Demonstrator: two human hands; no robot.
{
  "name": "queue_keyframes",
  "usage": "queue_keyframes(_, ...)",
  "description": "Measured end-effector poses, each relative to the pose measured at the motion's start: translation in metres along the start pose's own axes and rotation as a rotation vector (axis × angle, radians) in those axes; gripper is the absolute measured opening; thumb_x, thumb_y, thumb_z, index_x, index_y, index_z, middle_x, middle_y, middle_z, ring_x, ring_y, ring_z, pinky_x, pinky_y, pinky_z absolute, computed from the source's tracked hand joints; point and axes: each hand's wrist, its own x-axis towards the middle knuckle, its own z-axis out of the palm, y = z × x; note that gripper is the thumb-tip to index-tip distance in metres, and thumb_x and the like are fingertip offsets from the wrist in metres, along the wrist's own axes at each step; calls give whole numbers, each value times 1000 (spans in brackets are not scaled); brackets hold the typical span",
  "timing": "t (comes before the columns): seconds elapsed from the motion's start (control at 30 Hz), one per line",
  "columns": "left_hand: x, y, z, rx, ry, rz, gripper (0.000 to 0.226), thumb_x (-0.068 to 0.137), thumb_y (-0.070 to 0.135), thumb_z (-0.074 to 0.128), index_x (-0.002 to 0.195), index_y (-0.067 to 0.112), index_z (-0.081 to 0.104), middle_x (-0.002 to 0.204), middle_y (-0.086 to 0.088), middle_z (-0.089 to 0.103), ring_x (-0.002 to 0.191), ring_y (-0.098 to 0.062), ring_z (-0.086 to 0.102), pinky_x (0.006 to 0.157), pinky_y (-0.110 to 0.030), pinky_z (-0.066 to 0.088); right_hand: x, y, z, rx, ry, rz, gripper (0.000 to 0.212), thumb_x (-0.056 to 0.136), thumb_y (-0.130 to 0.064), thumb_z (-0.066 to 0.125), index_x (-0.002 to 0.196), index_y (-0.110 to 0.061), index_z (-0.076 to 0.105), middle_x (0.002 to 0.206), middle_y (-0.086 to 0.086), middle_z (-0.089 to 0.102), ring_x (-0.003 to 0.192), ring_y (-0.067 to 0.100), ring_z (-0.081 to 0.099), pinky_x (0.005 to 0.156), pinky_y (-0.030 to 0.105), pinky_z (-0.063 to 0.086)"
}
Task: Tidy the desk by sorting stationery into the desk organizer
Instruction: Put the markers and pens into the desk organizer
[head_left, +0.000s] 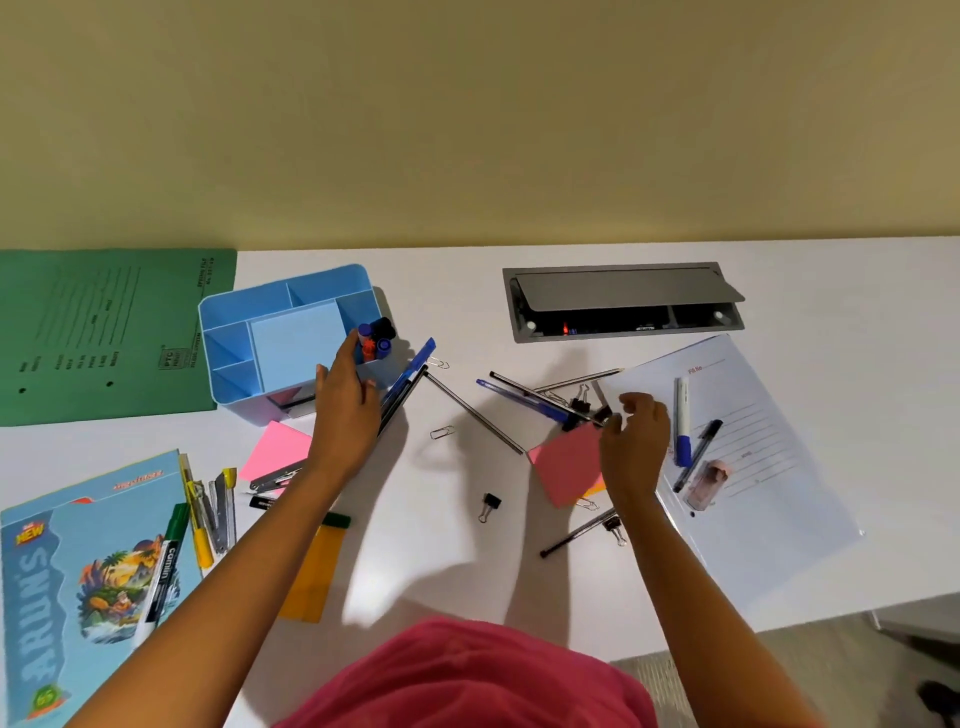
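The blue desk organizer (291, 338) stands at the back left of the white worktop (457, 551), and its right front compartment holds a few markers (376, 339) standing on end. The left hand (345, 410) reaches to that compartment, fingertips at its rim, and a blue pen with black pens (408, 382) runs slanted under its palm; whether its grip has them clenched I cannot tell. The right hand (636, 447) is well apart to the right, fingers curled, thumb tip touching a black binder clip (602, 414) at the top corner of a pink sticky pad (566, 462); I cannot tell if that grip is grasping the clip. Just beyond lie crossed pens and a pencil (535, 397). Between the hands lie a thin dark pencil (472, 413), a paper clip (440, 432) and a second binder clip (488, 506). A white sheet (753, 519) to the right carries a blue-capped marker (682, 421) and a black pen (698, 454). Behind it a grey cable hatch (623, 291) is propped up. At the left lie a green file (104, 332), pink notes (275, 447), a blue notebook (62, 582) with a green marker (166, 561) on it, and a yellow cutter (197, 519).
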Motion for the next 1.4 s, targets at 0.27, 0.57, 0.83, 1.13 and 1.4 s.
queue_keyframes(0.27,-1,6,5,41,-40,-20,62,89,-4,45,146,8,26,122,-31,56,115,-41,51,118,-38,-1,29,56,-22,-278,-98,283,27,87,8,48,113,13,50,111,28,50,98,42,52,78,42,45)
queue_keyframes(0.57,-1,0,7,36,-56,-19,64,89,-5,45,148,9,23,129,-27,53,125,-40,45,117,-35,-3,35,65,-26,-261,-91,393,22,87,3,52,108,7,47,98,26,59,92,40,63,81,42,48)
queue_keyframes(0.83,0,-2,8,53,-59,-6,73,81,-17,39,148,6,22,141,-21,44,130,-38,37,120,-47,5,48,64,-36,-225,-118,578,24,88,-3,60,109,5,52,100,22,62,97,39,62,89,47,46)
queue_keyframes(1.13,-2,-6,13,46,-44,-18,73,84,-15,39,149,10,20,139,-22,46,135,-39,32,115,-32,-4,17,16,-35,-34,-128,198,16,90,-12,60,89,-4,46,76,8,57,61,20,52,52,26,39)
queue_keyframes(1.4,-6,1,10,18,-59,-20,71,86,-12,41,149,10,18,141,-21,44,139,-34,27,116,-33,-5,-18,-75,-2,502,-241,-8,12,92,-16,61,97,-6,59,81,3,67,67,13,67,57,16,52)
